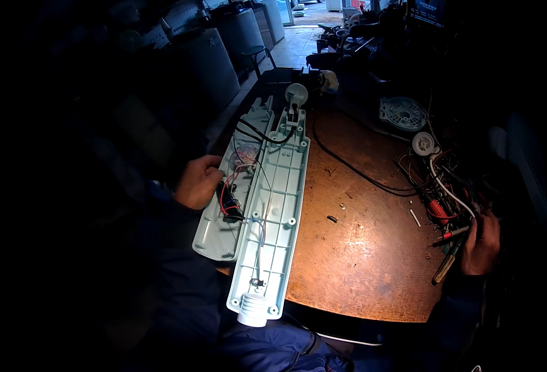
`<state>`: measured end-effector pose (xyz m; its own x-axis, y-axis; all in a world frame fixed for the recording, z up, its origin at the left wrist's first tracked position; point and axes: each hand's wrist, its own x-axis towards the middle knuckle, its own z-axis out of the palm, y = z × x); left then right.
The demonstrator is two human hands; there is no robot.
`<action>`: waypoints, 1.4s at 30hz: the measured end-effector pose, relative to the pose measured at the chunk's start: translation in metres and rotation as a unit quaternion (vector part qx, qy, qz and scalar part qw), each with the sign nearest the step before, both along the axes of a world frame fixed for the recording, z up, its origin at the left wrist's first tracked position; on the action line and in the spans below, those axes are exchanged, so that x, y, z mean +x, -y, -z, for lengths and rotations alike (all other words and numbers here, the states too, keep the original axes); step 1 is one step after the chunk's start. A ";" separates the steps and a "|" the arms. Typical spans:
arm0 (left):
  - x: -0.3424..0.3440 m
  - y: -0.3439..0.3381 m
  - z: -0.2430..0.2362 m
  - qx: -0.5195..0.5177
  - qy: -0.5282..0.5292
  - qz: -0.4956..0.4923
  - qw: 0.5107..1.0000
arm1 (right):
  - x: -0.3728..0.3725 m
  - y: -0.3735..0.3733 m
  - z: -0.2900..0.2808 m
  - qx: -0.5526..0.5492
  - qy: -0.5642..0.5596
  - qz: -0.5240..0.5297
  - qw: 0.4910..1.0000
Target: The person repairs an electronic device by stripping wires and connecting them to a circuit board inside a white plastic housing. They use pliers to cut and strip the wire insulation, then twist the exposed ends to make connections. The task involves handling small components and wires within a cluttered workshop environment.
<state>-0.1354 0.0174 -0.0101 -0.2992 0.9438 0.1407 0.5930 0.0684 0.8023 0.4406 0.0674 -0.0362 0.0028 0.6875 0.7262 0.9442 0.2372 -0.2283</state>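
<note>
A long pale plastic housing lies opened into two halves along the table's left side. My left hand (200, 183) is closed on the outer edge of the left half (214, 232), its fingertips partly hidden. Inside that half are red and black wires (229, 195) and a dark component. Thin wires cross into the ribbed right half (273, 204), which has a white ridged collar (253, 310) at its near end. At the right, my right hand (483, 245) is curled down among hand tools, beside a screwdriver (444, 268) with a worn handle. What its fingers grip is hidden.
A heap of tools and wires (447, 186) covers the table's right edge. Behind it are a round white part (423, 144) and a grilled round cover (403, 113). A black cable (354, 166) curves across the brown tabletop (360, 260). A stool (258, 56) stands beyond.
</note>
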 end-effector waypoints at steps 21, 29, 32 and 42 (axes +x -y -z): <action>-0.004 -0.007 0.010 0.029 -0.047 -0.013 0.998 | 0.010 -0.002 0.007 -0.013 -0.014 0.007 1.000; -0.008 -0.007 0.016 0.046 -0.035 -0.018 0.998 | 0.012 -0.004 0.010 -0.018 -0.020 0.010 1.000; -0.012 -0.010 0.026 0.057 -0.013 -0.023 0.998 | 0.014 -0.005 0.009 -0.025 -0.027 -0.009 0.999; 0.002 -0.008 0.013 0.041 0.003 -0.015 0.999 | 0.019 -0.003 0.013 -0.030 -0.030 -0.011 0.999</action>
